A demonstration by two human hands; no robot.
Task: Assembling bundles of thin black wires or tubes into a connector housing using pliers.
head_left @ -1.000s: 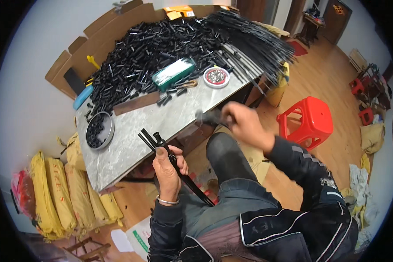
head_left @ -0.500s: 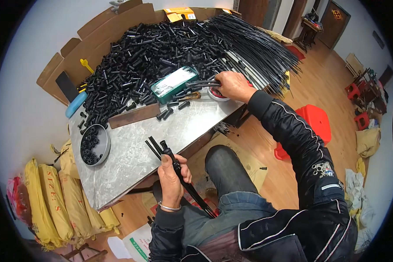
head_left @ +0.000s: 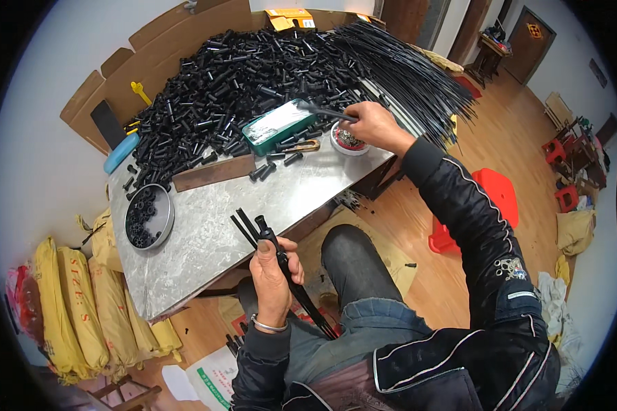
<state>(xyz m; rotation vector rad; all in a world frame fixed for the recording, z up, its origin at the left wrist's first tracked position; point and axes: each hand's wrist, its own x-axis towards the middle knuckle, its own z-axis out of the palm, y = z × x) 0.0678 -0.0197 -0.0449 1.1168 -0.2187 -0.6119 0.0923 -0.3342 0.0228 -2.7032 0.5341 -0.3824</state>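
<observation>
My left hand (head_left: 273, 274) is closed around a bundle of thin black rods (head_left: 310, 312) held over my lap. A flared black tubular piece (head_left: 262, 225) sticks up among their upper ends. Above the table's right side, my right hand (head_left: 375, 123) grips a slim dark tool (head_left: 332, 113); its exact kind is unclear. The tool's broader end is over the far right part of a green box (head_left: 276, 142) filled with white paste. Just below my right hand stands a small round white tub (head_left: 349, 145) with red and small metallic-looking contents.
A large heap of black tubular pieces (head_left: 240, 89) covers the table's back, beside long black rods (head_left: 411, 72). A round metal dish (head_left: 170, 222) holds black rings. A flat brown bar (head_left: 214, 172) lies mid-table. A red stool (head_left: 495, 195) stands right; yellow sacks (head_left: 82, 308) stand left.
My right hand has lifted slightly from beside the white tub, and the dark tool's tip has swung up to the paste box. The left hand keeps its hold, almost still.
</observation>
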